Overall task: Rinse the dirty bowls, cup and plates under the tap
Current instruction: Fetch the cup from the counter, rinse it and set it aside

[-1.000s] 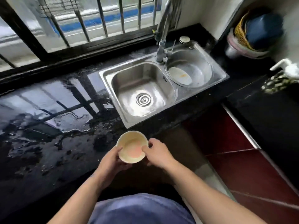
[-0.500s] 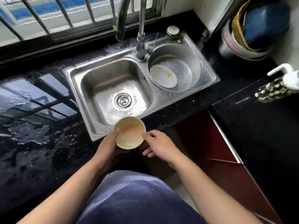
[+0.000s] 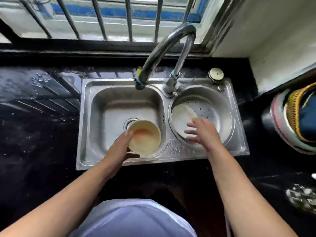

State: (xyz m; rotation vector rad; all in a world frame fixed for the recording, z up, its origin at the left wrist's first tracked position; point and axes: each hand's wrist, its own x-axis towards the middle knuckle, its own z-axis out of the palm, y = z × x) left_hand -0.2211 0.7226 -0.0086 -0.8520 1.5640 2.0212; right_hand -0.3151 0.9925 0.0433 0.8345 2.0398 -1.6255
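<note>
Now, nearest us, the left hand [image 3: 119, 147] grips the stained bowl [image 3: 144, 137] by its rim at 9 o'clock, low over the left basin. Right hand [image 3: 201, 134], fingers spread, hovers on the plate [image 3: 181, 117] in the round basin at 2 o'clock. Beyond, the tap [image 3: 142, 79] looks dry: best lift the bowl under that spout at 12 o'clock, tilted.

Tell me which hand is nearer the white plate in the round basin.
Right. The right hand reaches over the white plate, fingers spread; the left hand is apart in the other basin, holding the bowl.
</note>
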